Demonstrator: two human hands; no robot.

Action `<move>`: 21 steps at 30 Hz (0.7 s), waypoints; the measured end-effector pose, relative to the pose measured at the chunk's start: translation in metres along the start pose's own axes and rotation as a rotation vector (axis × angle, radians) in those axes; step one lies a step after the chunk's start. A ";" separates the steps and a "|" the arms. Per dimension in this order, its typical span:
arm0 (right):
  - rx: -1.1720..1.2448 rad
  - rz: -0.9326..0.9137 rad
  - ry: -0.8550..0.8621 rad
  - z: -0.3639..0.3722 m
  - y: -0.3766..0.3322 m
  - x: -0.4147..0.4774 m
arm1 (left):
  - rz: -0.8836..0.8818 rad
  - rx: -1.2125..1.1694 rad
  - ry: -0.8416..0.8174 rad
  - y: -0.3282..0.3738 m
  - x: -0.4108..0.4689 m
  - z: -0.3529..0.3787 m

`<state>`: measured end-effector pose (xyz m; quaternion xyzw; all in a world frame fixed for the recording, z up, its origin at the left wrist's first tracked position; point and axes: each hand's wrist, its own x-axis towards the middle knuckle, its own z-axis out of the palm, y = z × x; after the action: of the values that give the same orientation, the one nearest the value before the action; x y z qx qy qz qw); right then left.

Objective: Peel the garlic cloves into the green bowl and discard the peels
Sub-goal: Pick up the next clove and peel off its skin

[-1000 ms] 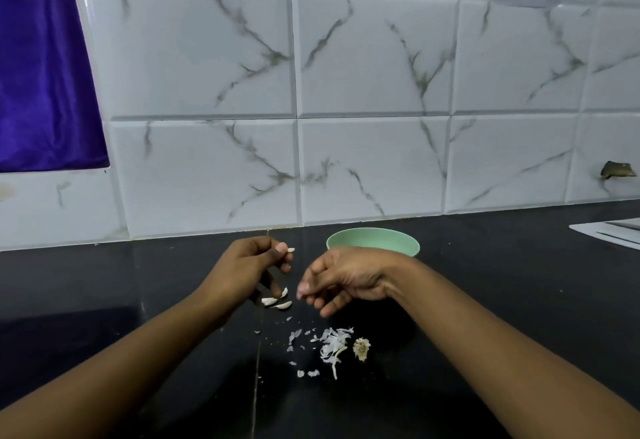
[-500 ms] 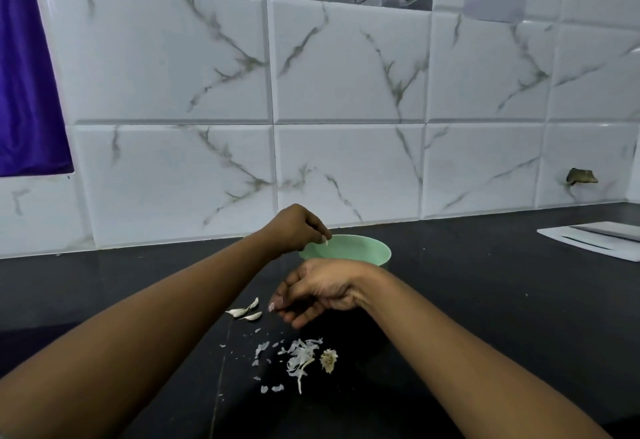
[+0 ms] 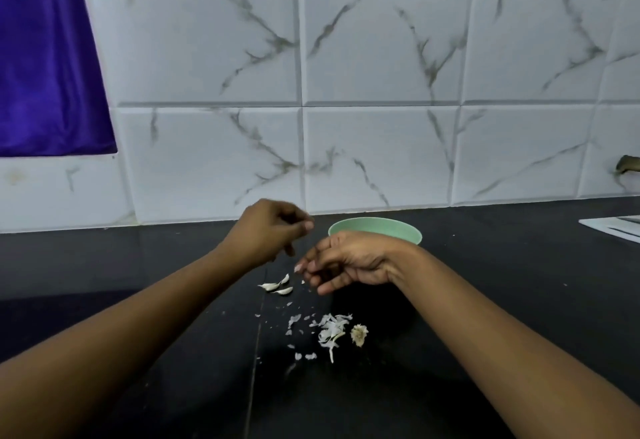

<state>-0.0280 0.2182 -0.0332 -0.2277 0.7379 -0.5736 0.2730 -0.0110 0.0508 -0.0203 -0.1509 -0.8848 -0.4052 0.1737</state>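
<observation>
The green bowl (image 3: 375, 226) stands on the black counter near the tiled wall; its inside is hidden from here. My left hand (image 3: 270, 230) hovers just left of the bowl with its fingers curled in, and I see nothing in it. My right hand (image 3: 346, 262) hangs in front of the bowl, fingers loosely curled and pointing left, with nothing visible in it. Three unpeeled garlic cloves (image 3: 277, 288) lie on the counter below and between the hands. A heap of white peels (image 3: 330, 329) and the dry garlic root (image 3: 359, 334) lie nearer to me.
The black counter (image 3: 519, 300) runs along a white marble-tiled wall (image 3: 381, 144). White papers (image 3: 613, 227) lie at the far right edge. A purple curtain (image 3: 48, 57) hangs at the upper left.
My left hand went from beside the cloves to over the bowl's rim with a clove, then drew back left without it. My right hand has stayed in front of the bowl.
</observation>
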 end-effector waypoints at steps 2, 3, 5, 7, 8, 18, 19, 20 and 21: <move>0.015 -0.009 0.001 -0.001 -0.001 -0.001 | -0.070 0.049 -0.005 -0.009 -0.028 -0.006; 0.024 -0.015 0.004 -0.001 -0.002 -0.001 | -0.116 0.044 -0.001 -0.012 -0.036 -0.007; 0.046 -0.027 0.017 -0.001 -0.003 -0.002 | -0.235 -0.089 -0.021 -0.014 -0.041 -0.007; 0.046 -0.039 0.029 -0.001 -0.004 -0.003 | -0.395 -0.304 -0.090 -0.011 -0.039 -0.005; 0.030 -0.047 0.030 -0.001 -0.004 -0.003 | -0.481 -0.400 -0.128 -0.009 -0.038 -0.005; -0.138 -0.138 0.065 0.004 -0.005 -0.006 | -0.634 -0.739 -0.184 -0.017 -0.039 -0.005; -0.144 -0.145 0.072 0.004 -0.005 -0.006 | -0.603 -0.742 -0.172 -0.017 -0.039 -0.004; -0.138 -0.152 0.081 0.003 -0.006 -0.006 | -0.568 -0.742 -0.162 -0.018 -0.039 -0.003; -0.119 -0.156 0.091 0.003 -0.006 -0.006 | -0.531 -0.730 -0.158 -0.018 -0.040 -0.003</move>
<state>-0.0211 0.2187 -0.0271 -0.2737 0.7623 -0.5582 0.1799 0.0177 0.0324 -0.0471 -0.0008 -0.7028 -0.7081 -0.0685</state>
